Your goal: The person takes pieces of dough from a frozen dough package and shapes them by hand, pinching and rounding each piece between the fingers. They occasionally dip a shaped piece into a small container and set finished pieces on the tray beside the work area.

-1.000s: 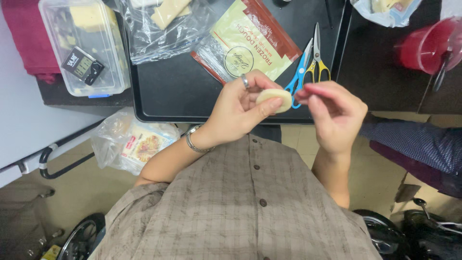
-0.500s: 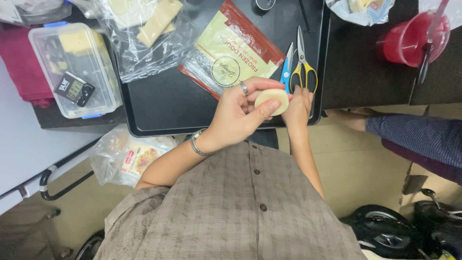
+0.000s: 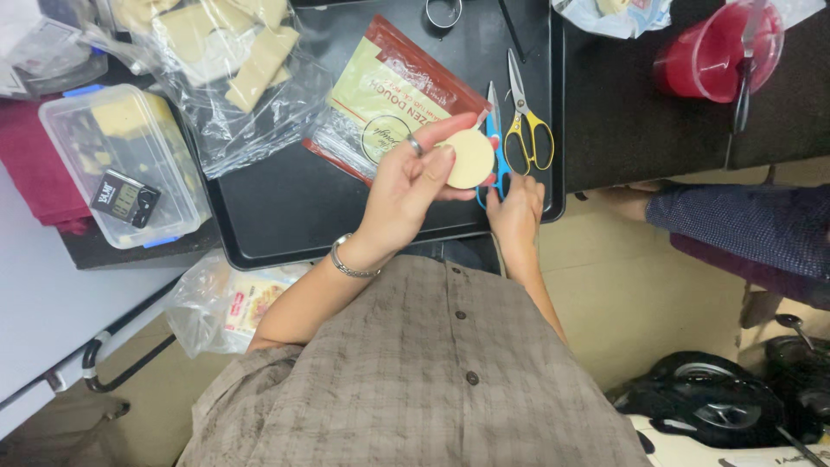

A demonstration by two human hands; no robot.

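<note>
Head-camera view, looking down: the left hand (image 3: 406, 186) holds a pale round disc of dough (image 3: 469, 158) pinched upright between thumb and fingers, above the near edge of a black tray (image 3: 285, 216) on the dark counter (image 3: 640, 121). Just beside it the right hand (image 3: 515, 206) reaches down to the blue-handled scissors (image 3: 494, 138) on the tray, its fingers curled at the handles, though a firm grip cannot be told. Yellow-handled scissors (image 3: 529, 121) lie alongside, a red-and-green dough packet (image 3: 393, 95) sits behind the disc, and a red bowl (image 3: 713, 52) stands well apart on the counter.
</note>
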